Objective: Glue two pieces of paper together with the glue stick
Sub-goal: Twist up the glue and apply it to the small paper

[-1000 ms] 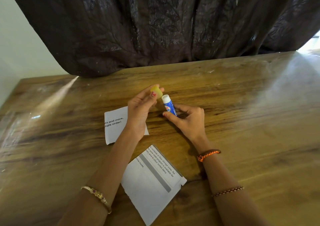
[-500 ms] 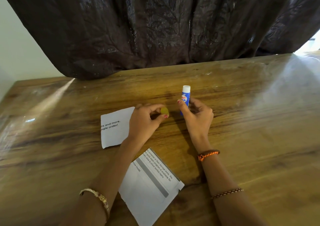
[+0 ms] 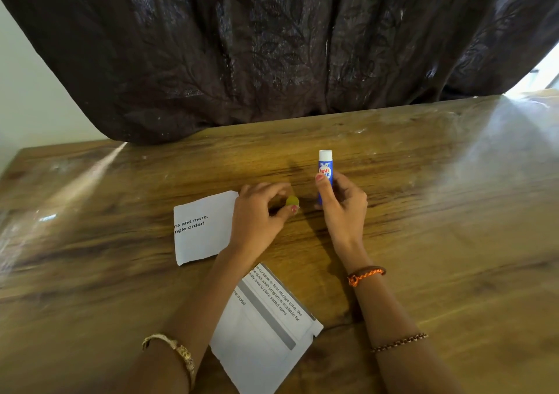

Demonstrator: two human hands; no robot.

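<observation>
My right hand (image 3: 341, 209) holds a blue glue stick (image 3: 325, 169) upright, its white end up and uncapped. My left hand (image 3: 257, 218) pinches the small yellow cap (image 3: 292, 201) low over the wooden table (image 3: 438, 227), just left of the stick. A small white paper with printed text (image 3: 201, 230) lies flat to the left, partly under my left wrist. A larger printed paper (image 3: 266, 327) lies nearer me between my forearms, its left part hidden by my left arm.
A dark curtain (image 3: 272, 45) hangs over the table's far edge. A pale wall (image 3: 27, 91) stands at the left. Bright glare falls on the table at the far right and along the left side.
The cap came off the stick in my left hand and dropped down to the table. My right hand turned the glue stick from tilted to upright and shifted it right.
</observation>
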